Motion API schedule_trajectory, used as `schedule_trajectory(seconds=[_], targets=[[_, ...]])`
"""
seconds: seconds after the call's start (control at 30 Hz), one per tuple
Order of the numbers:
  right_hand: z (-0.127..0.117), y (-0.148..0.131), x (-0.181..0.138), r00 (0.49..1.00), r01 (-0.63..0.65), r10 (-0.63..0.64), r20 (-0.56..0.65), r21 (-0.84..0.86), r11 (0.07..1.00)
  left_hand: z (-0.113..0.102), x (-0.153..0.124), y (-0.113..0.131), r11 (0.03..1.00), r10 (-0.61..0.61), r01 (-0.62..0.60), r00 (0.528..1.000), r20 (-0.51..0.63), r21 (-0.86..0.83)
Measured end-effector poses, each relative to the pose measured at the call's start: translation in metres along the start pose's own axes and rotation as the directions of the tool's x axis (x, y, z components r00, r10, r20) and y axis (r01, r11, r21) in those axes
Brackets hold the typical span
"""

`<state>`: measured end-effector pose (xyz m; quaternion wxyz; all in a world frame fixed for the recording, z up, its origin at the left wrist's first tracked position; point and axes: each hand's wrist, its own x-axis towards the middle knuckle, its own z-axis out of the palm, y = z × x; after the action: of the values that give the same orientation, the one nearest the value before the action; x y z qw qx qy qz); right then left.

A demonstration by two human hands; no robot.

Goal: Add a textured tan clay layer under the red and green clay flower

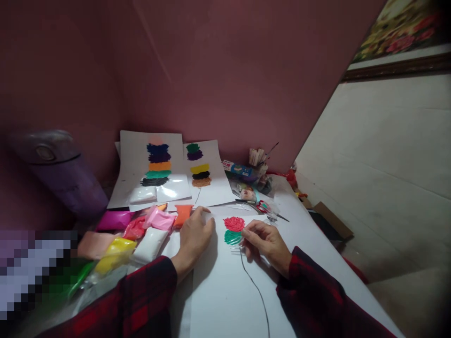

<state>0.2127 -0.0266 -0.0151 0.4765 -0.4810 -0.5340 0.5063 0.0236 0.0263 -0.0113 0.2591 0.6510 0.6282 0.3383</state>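
Note:
A white sheet of paper [225, 286] lies in front of me with a drawn black stem, a red clay patch [234, 223] and a green clay patch [231, 237] below it. My left hand [195, 237] rests flat on the sheet's left edge, fingers stretched out, beside an orange clay bag [183, 215]. My right hand [264, 244] has its fingers curled together, the fingertips pressed at the green patch; whether they hold a tool is hidden. Both sleeves are red and black plaid.
Bags of clay, pink [114, 219], yellow [116, 253] and white [151, 245], lie at the left. Two sheets with colour patches [158, 164] lean on the wall behind. Tools and scissors [262, 206] clutter the back right. A purple bottle [59, 173] stands far left.

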Motion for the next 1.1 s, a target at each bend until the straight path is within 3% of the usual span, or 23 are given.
schedule_trajectory(seconds=[0.33, 0.67, 0.9, 1.1], targets=[[-0.011, 0.01, 0.01, 0.97, 0.067, -0.044, -0.241, 0.086, 0.994, 0.0, 0.0, -0.001, 0.997, 0.005, -0.004, 1.0, 0.014, -0.073], [-0.014, 0.006, 0.014, 0.938, 0.034, 0.02, -0.345, 0.15, 0.988, -0.002, 0.0, -0.003, 0.996, 0.019, -0.016, 1.0, 0.023, -0.09], [-0.012, 0.005, 0.009, 0.945, -0.012, 0.018, -0.327, 0.021, 1.0, -0.001, 0.0, -0.004, 0.994, 0.005, -0.001, 0.999, 0.036, -0.111], [-0.01, 0.007, 0.007, 0.967, 0.051, -0.058, -0.247, -0.032, 0.998, -0.003, 0.0, -0.002, 0.997, 0.009, -0.006, 0.999, 0.032, -0.081]])
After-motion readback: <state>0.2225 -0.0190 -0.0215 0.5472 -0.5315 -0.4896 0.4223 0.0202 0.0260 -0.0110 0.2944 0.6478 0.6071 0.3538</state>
